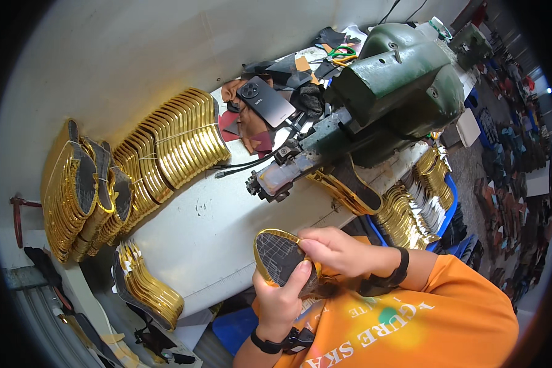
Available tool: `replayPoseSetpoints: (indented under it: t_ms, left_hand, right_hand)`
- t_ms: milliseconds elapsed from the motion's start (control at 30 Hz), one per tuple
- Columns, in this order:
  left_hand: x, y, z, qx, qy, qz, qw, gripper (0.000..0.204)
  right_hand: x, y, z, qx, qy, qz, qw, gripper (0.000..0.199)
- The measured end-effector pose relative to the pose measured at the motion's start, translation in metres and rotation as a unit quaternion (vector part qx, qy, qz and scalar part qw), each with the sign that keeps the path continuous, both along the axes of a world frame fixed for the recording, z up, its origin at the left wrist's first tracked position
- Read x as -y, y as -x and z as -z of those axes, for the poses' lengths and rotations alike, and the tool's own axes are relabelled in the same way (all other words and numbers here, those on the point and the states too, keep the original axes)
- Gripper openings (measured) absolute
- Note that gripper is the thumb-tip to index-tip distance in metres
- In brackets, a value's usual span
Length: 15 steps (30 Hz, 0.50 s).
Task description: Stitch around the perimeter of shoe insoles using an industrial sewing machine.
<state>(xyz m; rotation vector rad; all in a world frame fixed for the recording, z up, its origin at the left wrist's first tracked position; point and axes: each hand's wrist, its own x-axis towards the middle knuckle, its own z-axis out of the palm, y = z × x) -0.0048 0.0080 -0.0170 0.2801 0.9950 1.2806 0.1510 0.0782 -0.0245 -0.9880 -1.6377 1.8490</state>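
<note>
A gold-edged shoe insole (278,253) with a dark grey, line-marked face is held up in front of my orange shirt. My left hand (281,300) grips its lower left side, thumb pressed on the grey face. My right hand (340,250) is closed on the upper right edge, with thumb and fingers pinching the gold rim. The heel end is partly hidden behind my hands. Just beyond them, the arm of a dark green machine (398,86) reaches over the white table (208,239). More gold-edged insoles (356,190) lie under that arm.
Bundled gold insoles (172,141) line the wall, with more stacks (73,190) at the left and another (147,288) by the near table edge. A blue crate (449,196) at right holds gold pieces. A phone (265,101), leather scraps (254,132) and green-handled scissors (342,52) lie at the back.
</note>
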Motion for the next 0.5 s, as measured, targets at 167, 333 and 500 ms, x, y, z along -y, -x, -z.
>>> replayPoseSetpoints:
  t_ms: [167, 333, 500]
  left_hand:
    - [-0.001, 0.000, 0.004, -0.097, -0.015, 0.014, 0.995, 0.036]
    - [0.002, 0.009, 0.014, -0.092, -0.058, 0.062, 0.992, 0.046]
    - [0.025, 0.021, 0.041, 0.195, -0.103, 0.112, 0.969, 0.069]
  right_hand:
    - [0.004, 0.002, -0.001, 0.106, -0.065, 0.030, 0.992, 0.032]
    - [0.011, -0.003, 0.014, -0.074, 0.142, 0.043, 0.986, 0.038]
    - [0.017, 0.001, 0.014, -0.040, 0.199, 0.110, 0.973, 0.033]
